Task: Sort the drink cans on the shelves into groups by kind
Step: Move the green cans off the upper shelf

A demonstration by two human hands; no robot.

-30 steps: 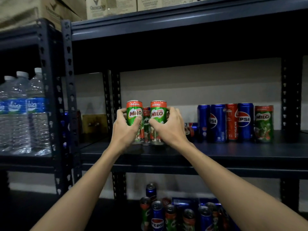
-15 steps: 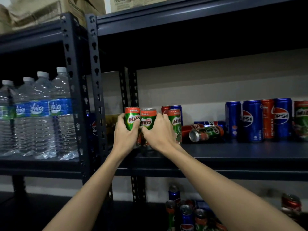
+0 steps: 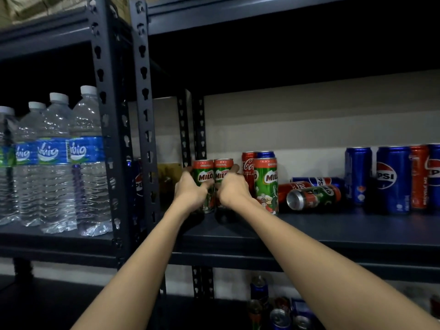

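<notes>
Two green Milo cans stand side by side at the left end of the dark shelf [image 3: 309, 232]. My left hand [image 3: 190, 194] grips the left Milo can [image 3: 202, 173]. My right hand [image 3: 232, 190] grips the right Milo can [image 3: 222, 171]. Just right of them stands a third Milo can [image 3: 266, 184], with a red Coca-Cola can [image 3: 248, 167] and a blue can behind it. Further right, a Milo can [image 3: 312, 196], a Coca-Cola can and a Pepsi can lie on their sides. Upright Pepsi cans [image 3: 392, 179] and a red can [image 3: 419, 176] stand at the far right.
Water bottles [image 3: 54, 163] fill the neighbouring rack on the left, beyond the metal uprights [image 3: 145, 129]. A Pepsi can [image 3: 138, 184] shows behind the uprights. Several mixed cans [image 3: 281, 317] sit on the lower shelf. Cardboard boxes lie on top of the rack.
Both hands have carried the two Milo cans leftward along the shelf and brought them close together at its left end. The view has also shifted left.
</notes>
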